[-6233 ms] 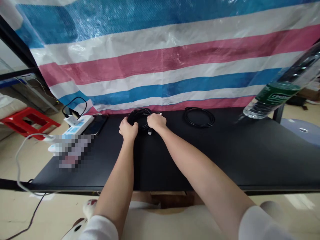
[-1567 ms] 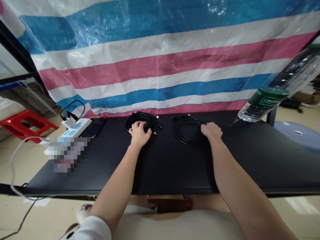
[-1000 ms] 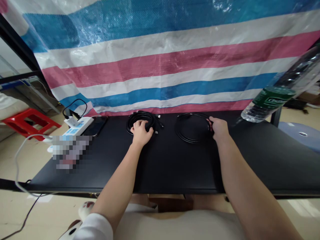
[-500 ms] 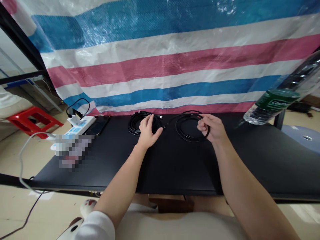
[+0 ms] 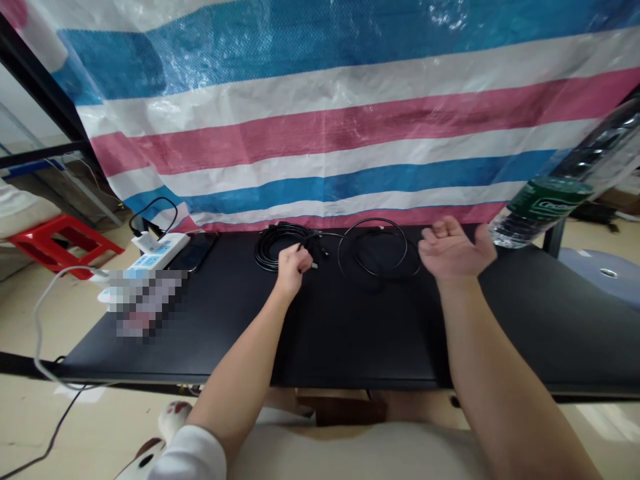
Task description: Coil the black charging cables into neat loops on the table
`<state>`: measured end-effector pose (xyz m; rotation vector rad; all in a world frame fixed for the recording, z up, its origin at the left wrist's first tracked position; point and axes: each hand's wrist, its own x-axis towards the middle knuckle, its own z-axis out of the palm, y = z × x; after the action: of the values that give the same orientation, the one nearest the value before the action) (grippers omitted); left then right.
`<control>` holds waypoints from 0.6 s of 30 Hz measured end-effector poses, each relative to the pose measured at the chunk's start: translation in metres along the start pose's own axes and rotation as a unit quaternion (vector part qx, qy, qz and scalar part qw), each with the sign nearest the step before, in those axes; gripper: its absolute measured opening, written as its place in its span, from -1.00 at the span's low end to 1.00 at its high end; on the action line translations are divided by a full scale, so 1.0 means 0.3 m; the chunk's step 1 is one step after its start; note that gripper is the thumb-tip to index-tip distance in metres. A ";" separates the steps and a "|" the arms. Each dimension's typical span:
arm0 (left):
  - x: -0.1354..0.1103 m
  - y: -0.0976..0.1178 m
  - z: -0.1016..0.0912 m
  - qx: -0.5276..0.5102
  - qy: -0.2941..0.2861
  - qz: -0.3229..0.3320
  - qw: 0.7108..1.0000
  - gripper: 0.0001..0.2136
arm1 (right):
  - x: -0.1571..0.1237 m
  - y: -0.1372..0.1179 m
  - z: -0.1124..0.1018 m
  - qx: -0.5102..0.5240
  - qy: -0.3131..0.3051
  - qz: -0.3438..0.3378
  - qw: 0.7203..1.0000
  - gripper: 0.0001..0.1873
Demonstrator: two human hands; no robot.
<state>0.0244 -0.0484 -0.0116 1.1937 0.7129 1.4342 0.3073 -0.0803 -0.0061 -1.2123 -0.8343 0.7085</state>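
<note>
My left hand point(image 5: 292, 268) is closed on a black cable, pinching it near a light-coloured plug that shows beside the fingers. Just behind that hand lies a thick bundle of coiled black cables point(image 5: 266, 248), partly covered by it. From the left hand the cable runs right into a loose black coil point(image 5: 406, 241) of a few loops on the table. Palm up and fingers apart, my right hand point(image 5: 456, 252) is held just right of this coil, with nothing in it.
On the black table point(image 5: 350, 333), a white power strip point(image 5: 167, 250) with plugs and a dark phone point(image 5: 196, 253) lie at the left. A large water bottle point(image 5: 543, 203) leans at the right. Behind hangs a striped plastic sheet point(image 5: 320, 127). A red stool point(image 5: 65, 243) stands left.
My right hand has let go of the coil, opened and moved right. My left hand has closed on a cable and moved slightly nearer me. The right coil's loops have spread.
</note>
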 end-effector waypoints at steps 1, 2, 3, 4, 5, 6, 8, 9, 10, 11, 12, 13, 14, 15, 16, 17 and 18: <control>0.004 0.020 -0.010 -0.057 0.013 -0.021 0.998 -0.52 | 0.024 0.019 -0.030 0.030 0.050 -0.021 0.998 -0.43; 0.006 0.041 -0.022 -0.108 0.031 -0.045 0.993 -0.49 | 0.048 0.039 -0.053 0.047 0.091 -0.024 0.994 -0.48; 0.007 0.061 -0.035 -0.150 0.048 -0.069 0.985 -0.46 | 0.068 0.059 -0.067 0.040 0.116 -0.017 0.992 -0.55; 0.006 0.080 -0.048 -0.184 0.063 -0.086 0.977 -0.44 | 0.083 0.078 -0.070 0.010 0.125 -0.002 0.992 -0.63; 0.004 0.095 -0.060 -0.208 0.075 -0.097 0.970 -0.43 | 0.092 0.093 -0.064 -0.024 0.129 0.017 0.991 -0.71; 0.001 0.106 -0.071 -0.224 0.081 -0.106 0.965 -0.41 | 0.094 0.104 -0.049 -0.067 0.126 0.030 0.989 -0.77; -0.001 0.116 -0.088 -0.241 0.082 -0.119 0.960 -0.40 | 0.078 0.113 -0.001 -0.175 0.098 0.023 0.979 -0.80; -0.001 0.115 -0.093 -0.246 0.080 -0.125 0.958 -0.41 | 0.061 0.112 0.029 -0.234 0.065 -0.003 0.970 -0.78; 0.000 0.111 -0.096 -0.251 0.079 -0.132 0.956 -0.41 | 0.042 0.109 0.059 -0.291 0.017 -0.039 0.956 -0.74; 0.003 0.106 -0.097 -0.255 0.078 -0.138 0.954 -0.42 | 0.021 0.105 0.090 -0.338 -0.043 -0.082 0.937 -0.69; 0.006 0.099 -0.096 -0.257 0.078 -0.144 0.952 -0.42 | 0.000 0.101 0.120 -0.371 -0.111 -0.124 0.914 -0.64; 0.009 0.092 -0.093 -0.258 0.078 -0.149 0.951 -0.42 | -0.020 0.099 0.148 -0.396 -0.179 -0.157 0.887 -0.60; 0.011 0.086 -0.089 -0.256 0.076 -0.154 0.951 -0.43 | -0.037 0.099 0.174 -0.417 -0.237 -0.176 0.860 -0.60; 0.014 0.080 -0.084 -0.250 0.073 -0.158 0.952 -0.43 | -0.050 0.100 0.197 -0.435 -0.283 -0.186 0.834 -0.63; 0.016 0.075 -0.077 -0.242 0.068 -0.163 0.954 -0.44 | -0.059 0.103 0.215 -0.450 -0.318 -0.190 0.812 -0.68; 0.017 0.070 -0.069 -0.230 0.063 -0.168 0.956 -0.46 | -0.064 0.106 0.228 -0.463 -0.343 -0.189 0.795 -0.74; 0.019 0.067 -0.061 -0.218 0.059 -0.171 0.959 -0.49 | -0.065 0.111 0.236 -0.474 -0.356 -0.187 0.783 -0.76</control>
<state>0.0007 -0.0444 0.0025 0.6132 0.6070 1.2879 0.2359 -0.0539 -0.0320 -1.5766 -2.1908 0.3793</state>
